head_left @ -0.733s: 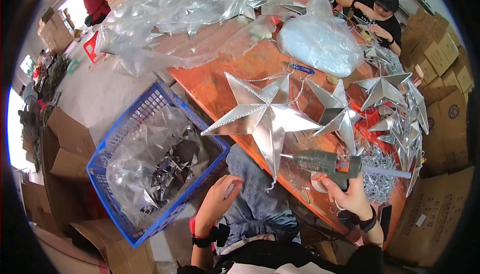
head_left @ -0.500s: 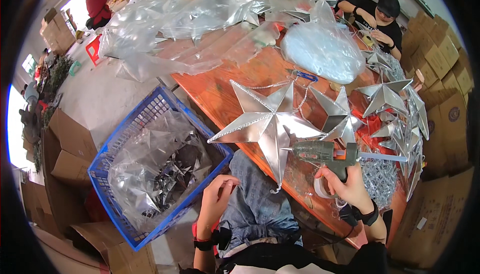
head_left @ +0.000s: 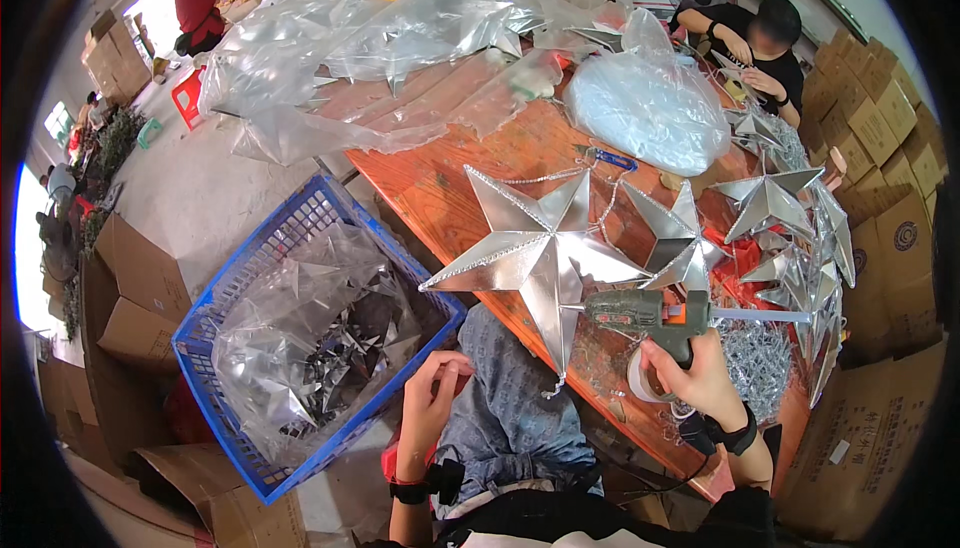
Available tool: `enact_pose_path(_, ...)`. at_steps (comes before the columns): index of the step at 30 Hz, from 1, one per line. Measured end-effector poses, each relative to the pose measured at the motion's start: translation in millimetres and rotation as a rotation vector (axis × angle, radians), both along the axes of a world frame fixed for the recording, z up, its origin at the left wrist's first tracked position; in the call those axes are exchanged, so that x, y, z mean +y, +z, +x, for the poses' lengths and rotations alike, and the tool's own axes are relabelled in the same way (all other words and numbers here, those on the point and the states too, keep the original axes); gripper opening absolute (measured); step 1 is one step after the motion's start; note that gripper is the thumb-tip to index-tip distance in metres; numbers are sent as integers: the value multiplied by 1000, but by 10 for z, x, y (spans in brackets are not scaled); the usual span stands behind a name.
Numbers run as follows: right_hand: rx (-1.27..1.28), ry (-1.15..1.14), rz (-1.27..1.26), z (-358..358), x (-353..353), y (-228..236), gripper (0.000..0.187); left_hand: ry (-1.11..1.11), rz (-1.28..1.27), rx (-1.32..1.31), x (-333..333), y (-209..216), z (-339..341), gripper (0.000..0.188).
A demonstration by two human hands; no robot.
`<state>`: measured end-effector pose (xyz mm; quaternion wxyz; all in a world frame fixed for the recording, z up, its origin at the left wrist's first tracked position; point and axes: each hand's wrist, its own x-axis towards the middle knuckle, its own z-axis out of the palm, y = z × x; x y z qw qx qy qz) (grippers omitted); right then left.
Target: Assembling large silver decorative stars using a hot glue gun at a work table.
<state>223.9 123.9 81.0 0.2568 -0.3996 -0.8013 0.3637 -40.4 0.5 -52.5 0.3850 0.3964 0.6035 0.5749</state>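
Observation:
My right hand (head_left: 697, 376) grips the handle of a dark green hot glue gun (head_left: 630, 313), a pale glue stick (head_left: 760, 315) jutting from its back. The gun's nozzle touches or nearly touches a lower point of a large silver star (head_left: 548, 233). Beaded trim runs along some of the star's ridges, and it lies over the table's edge. Above my lap, my left hand (head_left: 433, 388) has its fingertips pinched together; whether anything small is between them is hidden. A second silver star (head_left: 680, 238) sits just right of the first, with a bead strand (head_left: 608, 198) between.
A blue plastic basket (head_left: 222, 283) with bagged silver stars stands left of my legs. Clear plastic bags (head_left: 360, 23) cover the far table (head_left: 440, 163). More stars (head_left: 770, 198), silver tinsel (head_left: 755, 358) and a tape roll (head_left: 645, 378) lie at right. A co-worker (head_left: 755, 43) sits at far right.
The whole view has shifted slightly. The glue gun's nozzle stays by the star's lower point, and both hands keep nearly the same poses.

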Motion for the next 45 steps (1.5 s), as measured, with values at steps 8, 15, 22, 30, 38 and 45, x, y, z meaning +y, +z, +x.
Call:
enact_pose_path(8, -18, -13, 7, -2, 32, 72, 11, 3, -30, -27, -13, -62, -39, 16)
enact_pose_path(15, -75, -102, 54, -158, 347, 203, 14, -9, -51, -67, -12, -50, -45, 16)
enact_pose_path(22, -23, -91, 90, -301, 505, 124, 20, -2, -31, -5, -46, -107, -82, 14)
enact_pose_path(30, -151, -98, 73, -304, 526, 148, 19, -20, -59, -11, -58, -114, -84, 15)
enact_pose_path(38, -110, -80, 141, -293, 534, 134, 17, -5, -98, -79, -73, -59, -64, 18)
enact_pose_path(45, -117, -70, 169, -300, 492, 172, 19, 22, -103, -138, -131, -115, -103, 17)
